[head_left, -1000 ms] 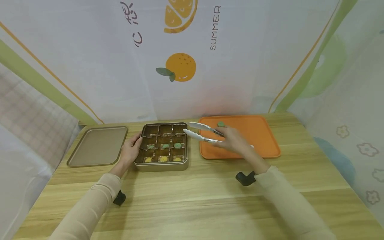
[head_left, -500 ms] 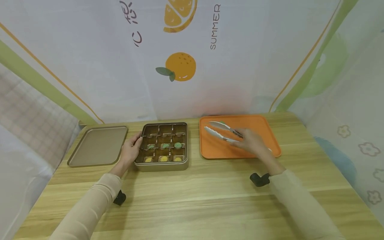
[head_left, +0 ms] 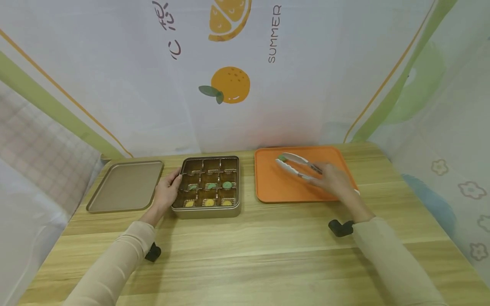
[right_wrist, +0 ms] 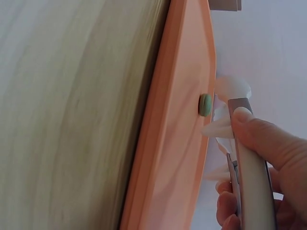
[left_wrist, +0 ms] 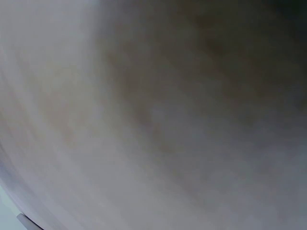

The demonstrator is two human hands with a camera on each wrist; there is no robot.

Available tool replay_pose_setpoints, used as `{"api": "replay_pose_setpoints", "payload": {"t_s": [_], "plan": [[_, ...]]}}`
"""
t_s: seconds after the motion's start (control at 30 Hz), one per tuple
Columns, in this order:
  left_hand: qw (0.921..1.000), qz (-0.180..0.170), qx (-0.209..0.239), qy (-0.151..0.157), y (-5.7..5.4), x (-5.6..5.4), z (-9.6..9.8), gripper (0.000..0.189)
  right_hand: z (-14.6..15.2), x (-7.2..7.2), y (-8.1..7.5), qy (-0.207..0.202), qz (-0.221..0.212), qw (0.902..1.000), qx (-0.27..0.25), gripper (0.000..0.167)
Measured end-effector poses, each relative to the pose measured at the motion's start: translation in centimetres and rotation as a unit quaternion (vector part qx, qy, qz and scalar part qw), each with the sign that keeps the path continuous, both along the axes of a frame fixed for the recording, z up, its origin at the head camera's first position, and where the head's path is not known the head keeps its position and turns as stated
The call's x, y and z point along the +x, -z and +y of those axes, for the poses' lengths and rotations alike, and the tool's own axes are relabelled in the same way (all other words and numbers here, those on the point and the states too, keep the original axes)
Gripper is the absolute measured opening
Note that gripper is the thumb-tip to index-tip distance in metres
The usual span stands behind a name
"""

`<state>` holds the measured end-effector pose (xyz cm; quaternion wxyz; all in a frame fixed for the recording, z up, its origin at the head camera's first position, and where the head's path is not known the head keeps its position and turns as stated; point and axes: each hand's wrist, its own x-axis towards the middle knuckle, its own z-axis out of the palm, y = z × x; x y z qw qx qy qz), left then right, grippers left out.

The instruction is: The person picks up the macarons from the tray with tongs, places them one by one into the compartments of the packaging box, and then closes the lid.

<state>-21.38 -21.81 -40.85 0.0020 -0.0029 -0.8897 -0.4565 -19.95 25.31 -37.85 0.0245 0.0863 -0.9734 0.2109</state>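
In the head view my left hand (head_left: 167, 192) holds the left side of a gold tin (head_left: 206, 213), thumb at its rim. A clear divider splits the tin into several compartments. The near row holds yellow macarons (head_left: 209, 202) and the middle row green ones (head_left: 227, 185); the back row shows no macarons. My right hand (head_left: 332, 182) grips tongs (head_left: 292, 171) with white scalloped tips, spread apart over the orange tray (head_left: 268, 187). A green macaron (right_wrist: 205, 105) lies on that tray near its far edge, close to the tong tips. The left wrist view is a blur.
At the far left of the wooden table (head_left: 237, 263) lies a flat gold tray-like lid (head_left: 128, 187), beside the tin. A printed curtain (head_left: 298, 85) hangs right behind the table's back edge.
My right hand has carried the spread tongs rightward from beside the tin to the green macaron on the orange tray. My left hand and the tin have stayed put.
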Motion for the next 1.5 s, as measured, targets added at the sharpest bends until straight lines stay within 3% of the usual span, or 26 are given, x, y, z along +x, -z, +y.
{"api": "replay_pose_setpoints", "payload": {"t_s": [0.2,0.43,0.7,1.07,1.5], "plan": [[1.0000,-0.002,-0.004,-0.006,0.0,0.1,0.0,0.051,0.4,-0.1,0.0,0.005,-0.005,0.9999,0.008,0.034],[0.9999,-0.001,-0.006,-0.009,0.1,0.0,-0.1,0.050,0.6,-0.3,0.1,0.005,-0.005,0.9997,0.021,0.047],[1.0000,0.003,-0.002,-0.009,0.1,0.1,0.0,0.049,0.5,-0.7,0.1,0.012,-0.012,0.9995,0.026,0.034],[0.9997,0.021,0.013,-0.002,0.1,0.1,0.2,0.054,0.5,-1.2,0.4,0.021,-0.018,0.9990,0.034,0.029],[0.9999,0.004,0.010,-0.003,0.2,0.0,0.0,0.051,0.4,-1.5,0.5,0.019,-0.019,0.9990,0.035,0.029]]}}
